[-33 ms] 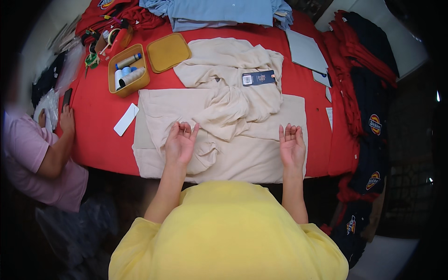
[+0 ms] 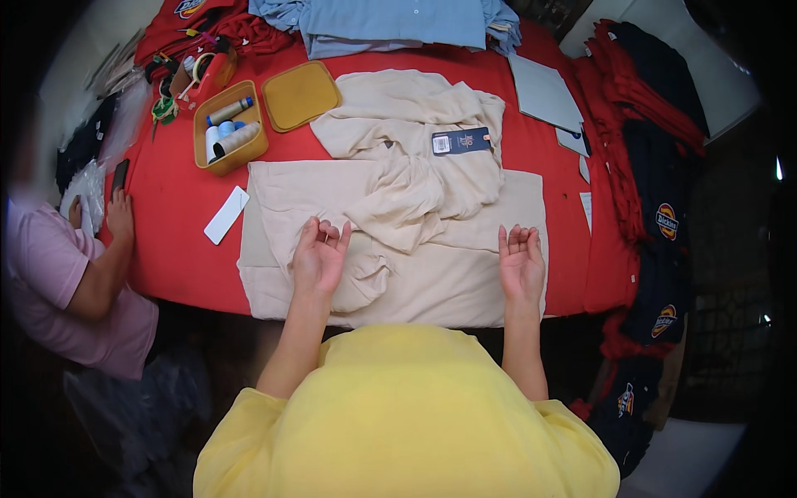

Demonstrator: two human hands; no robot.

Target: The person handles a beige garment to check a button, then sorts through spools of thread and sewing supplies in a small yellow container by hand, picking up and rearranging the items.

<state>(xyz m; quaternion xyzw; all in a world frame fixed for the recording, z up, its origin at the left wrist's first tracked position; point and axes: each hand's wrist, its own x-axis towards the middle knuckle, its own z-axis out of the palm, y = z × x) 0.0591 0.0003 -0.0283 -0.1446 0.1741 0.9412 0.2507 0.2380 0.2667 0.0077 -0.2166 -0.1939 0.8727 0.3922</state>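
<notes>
A cream garment (image 2: 398, 286) lies loosely bunched in front of me, with a dark blue hang tag (image 2: 462, 140) on its upper right part. Over its left half I hold my left hand (image 2: 319, 259), palm up, fingers a little bent and apart, with nothing in it. Near the garment's right edge my right hand (image 2: 523, 261) is turned up in the same way, also holding nothing. Whether either hand touches the cloth I cannot tell. A white card tag (image 2: 226, 216) rests on the red cloth just left of the garment.
On the red-covered table (image 2: 174, 241) stand a yellow box (image 2: 226, 164) of thread spools and its lid (image 2: 300, 95). Blue shirts (image 2: 394, 23) lie at the back, white sheets (image 2: 544, 90) and red-and-navy garments (image 2: 656, 207) at right. A co-worker's hand (image 2: 120, 214) rests at left by a phone (image 2: 120, 174).
</notes>
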